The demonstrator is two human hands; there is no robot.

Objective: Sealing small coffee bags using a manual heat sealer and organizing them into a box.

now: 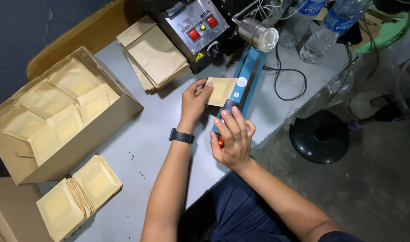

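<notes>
Paper pouch [222, 91], small and tan, lies flat on the grey desk [146, 134], with its right edge under the blue sealer arm [249, 74]; the left hand [194, 102] holds the pouch at its left edge, the grip closed on it with the thumb on top and the fingers partly hidden under the paper. A black watch [181, 136] sits on the left wrist. The right hand [233, 139] rests on the near end of the sealer, on its black handle [228, 106]; the fingers are curved over the handle, so the grip is closed on it, and a small red light [220, 142] shines under the palm.

Behind the sealer stands a metal machine [193, 31] with two red buttons, and beside it lies a loose stack of flat pouches [153, 56]. At the left side of the desk an open cardboard box [57, 116] is full of filled pouches; in front of the box, near the desk edge, lies a smaller pile of filled pouches [77, 195]. Two plastic water bottles [323, 31] stand at the far right of the desk, near some black cables [285, 80]. On the floor at the right there is a round black base [319, 136].
</notes>
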